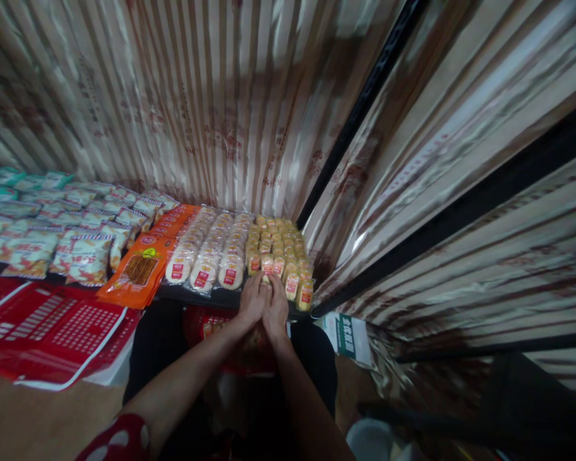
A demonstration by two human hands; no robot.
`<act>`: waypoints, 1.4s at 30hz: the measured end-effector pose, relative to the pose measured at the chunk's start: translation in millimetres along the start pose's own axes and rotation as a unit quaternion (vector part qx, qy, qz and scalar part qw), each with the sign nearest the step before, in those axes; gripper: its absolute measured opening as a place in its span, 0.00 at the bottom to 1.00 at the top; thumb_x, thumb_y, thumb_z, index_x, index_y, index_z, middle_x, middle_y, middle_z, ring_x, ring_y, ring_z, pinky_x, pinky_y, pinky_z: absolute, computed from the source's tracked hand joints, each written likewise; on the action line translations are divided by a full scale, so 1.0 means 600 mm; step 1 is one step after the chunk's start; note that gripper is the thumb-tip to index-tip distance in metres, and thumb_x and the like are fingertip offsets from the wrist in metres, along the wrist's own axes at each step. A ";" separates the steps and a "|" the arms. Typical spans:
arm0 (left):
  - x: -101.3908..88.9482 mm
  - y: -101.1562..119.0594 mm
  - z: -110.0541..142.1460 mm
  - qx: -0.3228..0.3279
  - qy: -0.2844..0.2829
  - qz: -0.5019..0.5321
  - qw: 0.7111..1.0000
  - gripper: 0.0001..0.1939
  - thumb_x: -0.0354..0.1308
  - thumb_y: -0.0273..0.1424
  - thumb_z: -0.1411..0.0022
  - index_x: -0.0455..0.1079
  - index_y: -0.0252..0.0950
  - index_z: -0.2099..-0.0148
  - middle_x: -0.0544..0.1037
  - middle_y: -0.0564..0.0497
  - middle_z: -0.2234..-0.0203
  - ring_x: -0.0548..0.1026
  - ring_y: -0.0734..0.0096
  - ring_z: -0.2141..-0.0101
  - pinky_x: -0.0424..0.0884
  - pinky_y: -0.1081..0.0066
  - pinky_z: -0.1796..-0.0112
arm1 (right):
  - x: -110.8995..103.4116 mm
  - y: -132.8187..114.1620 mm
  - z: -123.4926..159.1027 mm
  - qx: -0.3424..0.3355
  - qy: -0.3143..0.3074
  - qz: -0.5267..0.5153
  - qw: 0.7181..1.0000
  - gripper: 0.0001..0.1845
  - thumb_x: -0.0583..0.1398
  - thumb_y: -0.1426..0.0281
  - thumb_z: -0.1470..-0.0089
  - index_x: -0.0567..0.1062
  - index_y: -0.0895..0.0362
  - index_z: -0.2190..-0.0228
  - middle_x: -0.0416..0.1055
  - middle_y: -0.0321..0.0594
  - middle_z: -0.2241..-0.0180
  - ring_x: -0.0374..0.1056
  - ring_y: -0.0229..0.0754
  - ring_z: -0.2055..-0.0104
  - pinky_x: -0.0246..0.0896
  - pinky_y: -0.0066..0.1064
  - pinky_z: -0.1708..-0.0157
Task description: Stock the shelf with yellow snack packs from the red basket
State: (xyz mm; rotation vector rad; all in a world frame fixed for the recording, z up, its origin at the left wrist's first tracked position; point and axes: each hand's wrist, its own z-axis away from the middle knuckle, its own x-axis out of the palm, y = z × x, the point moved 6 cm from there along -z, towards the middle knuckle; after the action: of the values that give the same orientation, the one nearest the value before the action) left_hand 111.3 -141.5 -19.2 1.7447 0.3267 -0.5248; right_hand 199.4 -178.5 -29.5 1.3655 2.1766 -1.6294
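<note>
My left hand [252, 299] and my right hand [277, 307] are pressed side by side at the front edge of a dark shelf [221, 298]. Their fingers curl round a small yellow snack packet with a red label [267, 264] in the front row of several like packets [278, 246]. To the left of these lie rows of round white rice crackers with red labels [206, 253]. Which hand actually grips the packet is hard to make out.
Orange snack bags [141, 269] and white and teal bags [52, 230] fill the shelf further left. Striped paper lines the back and right walls, with black shelf bars [365, 96] crossing. A red printed bag [52, 326] and a green-and-white box [346, 336] sit below.
</note>
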 end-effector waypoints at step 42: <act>0.002 0.007 -0.052 0.033 -0.055 -0.070 0.995 0.19 0.42 0.27 0.36 0.70 0.27 0.51 0.74 0.40 0.51 0.70 0.65 0.49 0.61 0.65 0.44 | 0.053 0.034 -0.025 0.047 -0.035 -0.122 0.991 0.23 0.51 0.67 0.46 0.69 0.60 0.50 0.69 0.51 0.49 0.65 0.46 0.48 0.59 0.41 0.47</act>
State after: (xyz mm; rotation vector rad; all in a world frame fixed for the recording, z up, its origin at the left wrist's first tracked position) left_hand 119.8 -112.2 -10.6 1.7578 0.3594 -0.7374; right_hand 200.6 -147.2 -55.2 1.0783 2.3307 -1.8534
